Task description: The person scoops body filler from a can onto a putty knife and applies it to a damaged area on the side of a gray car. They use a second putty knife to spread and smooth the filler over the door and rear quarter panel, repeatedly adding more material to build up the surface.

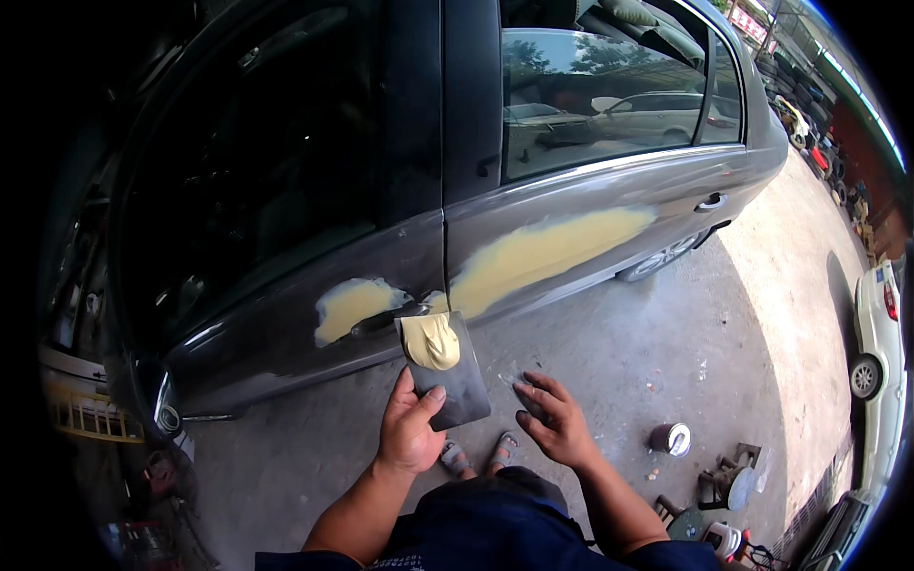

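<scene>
One flat dark plate [462,392] is held out in front of the body, a thick mound of cream-coloured putty [431,344] on its far end; the plate's long axis runs away from the person toward the car, leaning a little to the left at the top, so that the putty sits at the end farthest from the body and the near end is bare. The left hand [409,430] grasps the plate by its left edge, thumb on the upper face and fingers beneath; the plate lies ahead and to the right of that palm, between the two hands.

The right hand [560,419] is apart from the plate, just off its right side; its curled fingers and thumb pinch a thin grey piece [533,405], mostly hidden, so its full shape cannot be told; from this hand the putty lies to the left and farther forward, across the bare part of the plate.

Beyond, the dark grey car shows a long pale-yellow patch [562,252] on its rear door and a smaller yellow patch [357,309] on its front door; the plate's far end overlaps the door seam in view, though whether it touches the car cannot be told. Below are sandalled feet [457,459] on the concrete floor [600,371]; a can [671,439] and a small stool [731,483] stand to the right; a white car [881,352] is parked farther off.
</scene>
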The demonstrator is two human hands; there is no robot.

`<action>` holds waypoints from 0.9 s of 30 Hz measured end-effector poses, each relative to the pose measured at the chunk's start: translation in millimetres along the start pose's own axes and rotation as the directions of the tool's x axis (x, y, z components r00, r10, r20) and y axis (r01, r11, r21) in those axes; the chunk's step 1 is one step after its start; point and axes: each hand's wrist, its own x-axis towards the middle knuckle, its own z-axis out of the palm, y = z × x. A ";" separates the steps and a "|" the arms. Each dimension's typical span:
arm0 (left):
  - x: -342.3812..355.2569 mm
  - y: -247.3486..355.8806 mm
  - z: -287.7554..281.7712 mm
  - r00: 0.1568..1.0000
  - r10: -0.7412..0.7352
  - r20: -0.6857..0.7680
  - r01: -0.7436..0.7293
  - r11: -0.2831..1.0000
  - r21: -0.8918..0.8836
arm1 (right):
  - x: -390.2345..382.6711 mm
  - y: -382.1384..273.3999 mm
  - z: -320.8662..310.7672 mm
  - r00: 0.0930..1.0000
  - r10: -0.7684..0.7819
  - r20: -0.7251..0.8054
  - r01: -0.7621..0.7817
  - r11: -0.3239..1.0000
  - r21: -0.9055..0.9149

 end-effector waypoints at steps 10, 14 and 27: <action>8.2 -34.1 20.7 0.999 -0.032 -0.031 0.034 0.998 0.052 | 33.2 -40.8 -41.5 0.896 -0.439 -0.067 0.358 0.803 -0.476; 13.2 -43.7 22.9 0.999 -0.020 -0.036 0.024 0.989 0.145 | 35.2 -31.7 -37.0 0.904 -0.423 0.055 0.397 0.787 -0.471; -14.1 -70.1 -85.1 0.968 0.077 -0.238 0.055 0.864 0.501 | 79.3 80.6 5.2 0.959 -0.163 -0.231 0.034 0.877 -0.479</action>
